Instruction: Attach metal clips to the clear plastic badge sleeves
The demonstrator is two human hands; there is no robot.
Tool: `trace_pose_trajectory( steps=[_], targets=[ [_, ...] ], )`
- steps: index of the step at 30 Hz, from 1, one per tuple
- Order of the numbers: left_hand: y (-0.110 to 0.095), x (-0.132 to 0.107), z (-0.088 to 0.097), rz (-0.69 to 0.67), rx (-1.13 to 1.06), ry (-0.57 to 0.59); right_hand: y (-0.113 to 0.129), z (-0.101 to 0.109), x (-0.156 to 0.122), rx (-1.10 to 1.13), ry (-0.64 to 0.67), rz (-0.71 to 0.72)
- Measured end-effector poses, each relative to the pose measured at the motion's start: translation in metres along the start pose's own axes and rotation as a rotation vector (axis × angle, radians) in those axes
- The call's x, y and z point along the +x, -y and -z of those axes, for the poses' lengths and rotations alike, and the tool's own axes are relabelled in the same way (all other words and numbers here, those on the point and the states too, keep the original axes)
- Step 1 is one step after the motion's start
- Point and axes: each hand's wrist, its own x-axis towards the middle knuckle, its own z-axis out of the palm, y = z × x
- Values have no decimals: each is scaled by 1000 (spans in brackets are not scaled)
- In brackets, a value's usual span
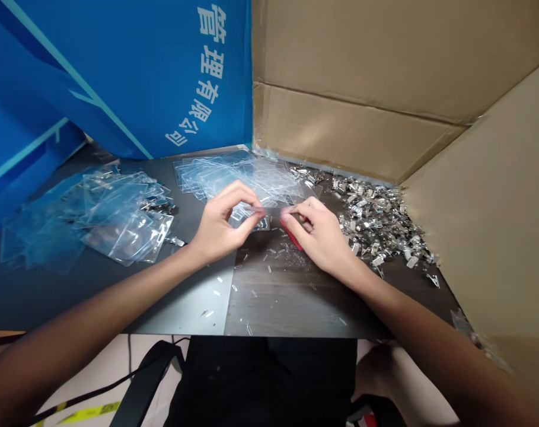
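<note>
Near the middle of a dark tabletop, the left hand and the right hand meet over a thin, clear plastic strip, so narrow and see-through that its edges are hard to make out. Its long axis runs side to side across the view, nearly level, with one end pointing toward each hand, and it is held just above the table. Both hands are closed in tight pinches, the left thumb and forefinger on one end and the right thumb and forefinger on the other. A red object lies partly hidden under the right hand. Short clear strips are scattered on the table in front of the hands. To the left lies a heap of clear vinyl badge holders, behind the hands lies another, and to the right is a pile of metal clips, backed by a cardboard box wall and a blue printed banner.
</note>
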Motion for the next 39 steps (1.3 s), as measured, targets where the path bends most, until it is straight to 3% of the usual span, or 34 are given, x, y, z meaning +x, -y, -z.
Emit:
trace_pose_trajectory(
  steps=[5, 9, 11, 13, 16, 20, 23, 27, 31, 39],
  targets=[
    [1, -1, 5, -233, 94, 1, 0, 2, 4, 226, -46, -199],
    [6, -3, 7, -363, 167, 44, 4, 0, 4, 585, 168, -328],
    [9, -2, 8, -404, 198, 81, 6, -1, 4, 741, 213, -323],
    [11, -2, 9, -433, 218, 113, 8, -1, 4, 799, 179, -306],
    [13, -1, 12, -441, 261, 186, 8, 0, 4, 694, 128, -274],
    [17, 3, 20, -282, 355, 401, 4, 3, 6, 489, 51, -170],
    [14, 5, 23, -130, 286, 540, 1, 2, 6, 345, 16, -121],
    [0, 2, 14, 71, 156, 423, 3, -3, 1, 193, 15, -72],
    [-11, -2, 1, 311, 47, 313, 5, -5, -3, 178, 62, -38],
    [-11, -4, -7, 449, -95, 263, 12, -4, -5, 133, 80, 80]
  ],
)
